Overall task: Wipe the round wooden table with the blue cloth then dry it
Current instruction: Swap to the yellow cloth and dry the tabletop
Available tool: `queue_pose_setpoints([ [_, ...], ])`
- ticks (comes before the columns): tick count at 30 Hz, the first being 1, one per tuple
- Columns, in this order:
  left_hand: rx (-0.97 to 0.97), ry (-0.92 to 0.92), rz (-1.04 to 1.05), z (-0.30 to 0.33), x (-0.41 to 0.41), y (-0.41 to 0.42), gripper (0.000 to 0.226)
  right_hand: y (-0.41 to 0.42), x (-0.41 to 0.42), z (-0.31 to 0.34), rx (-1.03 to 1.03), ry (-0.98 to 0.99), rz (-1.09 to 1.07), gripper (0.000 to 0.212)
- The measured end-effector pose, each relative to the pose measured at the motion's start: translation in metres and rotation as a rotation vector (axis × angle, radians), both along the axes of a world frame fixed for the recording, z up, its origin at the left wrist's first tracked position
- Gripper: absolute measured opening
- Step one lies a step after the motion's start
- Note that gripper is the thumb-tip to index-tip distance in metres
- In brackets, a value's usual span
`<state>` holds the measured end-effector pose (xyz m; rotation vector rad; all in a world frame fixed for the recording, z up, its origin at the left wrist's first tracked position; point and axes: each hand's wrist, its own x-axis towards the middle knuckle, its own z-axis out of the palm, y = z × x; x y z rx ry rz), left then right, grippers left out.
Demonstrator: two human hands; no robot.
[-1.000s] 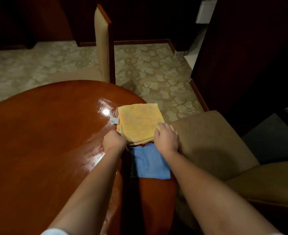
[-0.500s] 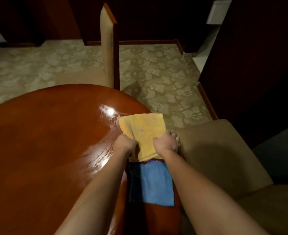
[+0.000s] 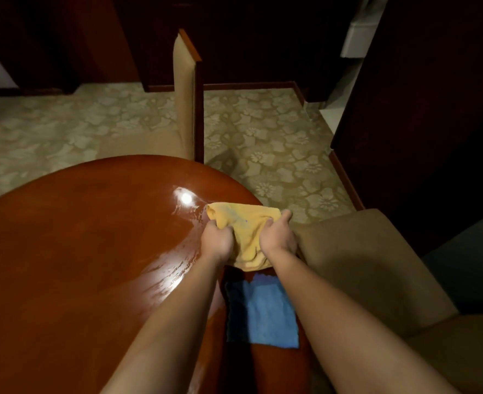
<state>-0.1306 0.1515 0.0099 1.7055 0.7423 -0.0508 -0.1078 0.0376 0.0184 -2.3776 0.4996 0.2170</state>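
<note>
Hands met over the right edge of the table point(image 3: 64, 265), both gripping a yellow cloth point(image 3: 246, 231). The left hand point(image 3: 217, 242) had its fingers curled into the cloth's left side, and the right hand point(image 3: 277, 239) clutched the right side, thumb on top and fingertips wrapped over the far edge. Between them the yellow cloth was bunched and sagging, its lower fold hanging just above the tabletop near the wrists; whether its far edge touched the wood could not be told.

The blue cloth point(image 3: 265, 311) lay flat on the table nearer the person, between the two forearms, its far end just below the yellow cloth's hanging fold. Part of its left side sat in shadow.

The tabletop was round, reddish-brown and glossy, with wet-looking streaks and a bright spot of reflected light point(image 3: 186, 198) to the left of the hands. A tall-backed chair point(image 3: 184, 95) stood at the far side of the table on a floral-patterned carpet point(image 3: 277, 143). An upholstered armchair point(image 3: 362, 265) sat just beside the table on the right, close to the right hand. Dark wood panelling point(image 3: 419, 109) rose behind it.
</note>
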Motion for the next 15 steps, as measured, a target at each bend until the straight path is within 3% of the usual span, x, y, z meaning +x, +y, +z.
queue_pose_setpoints([
  [3, -0.03, 0.013, 0.071, 0.015, -0.004, 0.005, 0.044, -0.002, -0.009, 0.019, 0.024, -0.001, -0.033, 0.032],
  [15, 0.037, -0.019, 0.055, 0.067, -0.096, 0.042, 0.043, 0.021, -0.104, 0.076, -0.058, -0.072, -0.008, 0.037],
])
